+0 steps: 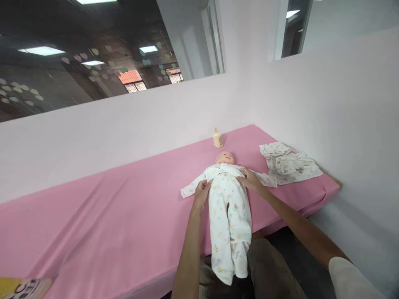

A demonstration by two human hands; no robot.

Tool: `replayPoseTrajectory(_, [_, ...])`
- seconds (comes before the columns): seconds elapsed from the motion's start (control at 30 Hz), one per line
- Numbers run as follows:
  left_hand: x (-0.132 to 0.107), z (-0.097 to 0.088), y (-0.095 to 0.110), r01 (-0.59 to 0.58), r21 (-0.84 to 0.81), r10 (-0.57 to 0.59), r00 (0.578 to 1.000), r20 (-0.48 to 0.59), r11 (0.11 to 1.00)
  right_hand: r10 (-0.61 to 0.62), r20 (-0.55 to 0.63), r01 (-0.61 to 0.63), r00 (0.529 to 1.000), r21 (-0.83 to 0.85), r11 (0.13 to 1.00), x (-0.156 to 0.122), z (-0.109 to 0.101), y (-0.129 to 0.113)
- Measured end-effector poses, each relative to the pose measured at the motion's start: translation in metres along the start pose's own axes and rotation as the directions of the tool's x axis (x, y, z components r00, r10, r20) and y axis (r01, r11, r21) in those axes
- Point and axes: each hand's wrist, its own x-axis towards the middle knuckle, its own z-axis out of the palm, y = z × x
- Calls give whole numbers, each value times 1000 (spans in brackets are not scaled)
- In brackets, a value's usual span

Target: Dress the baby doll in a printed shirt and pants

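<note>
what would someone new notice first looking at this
A baby doll in white printed clothes lies face up on the pink table cover, its legs hanging over the near edge. The left hand and right hand touch its waist, one at each side. A small bottle stands just beyond its head, and loose printed clothes lie to the right.

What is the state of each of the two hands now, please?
Left hand: closed on the waist of the doll's trousers.
Right hand: on the waist's other side; grip cannot be told.
</note>
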Motion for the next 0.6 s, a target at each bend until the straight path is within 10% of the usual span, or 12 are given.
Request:
replayPoseTrajectory(0.2, [-14, -10, 12, -209, 274, 239, 968, -79, 939, -211, -63, 214, 975, 42, 976, -27, 5, -8])
replayPoseTrajectory(0.4, [-72, -22, -13, -334, 513, 405, 914, -29, 791, -557, -165, 531, 814, -181, 828, -72, 13, 14])
replayPoseTrajectory(0.6, [-85, -21, -28, -216, 618, 343, 935, -93, 756, -380, -175, 314, 908, -313, 896, -87, 22, 32])
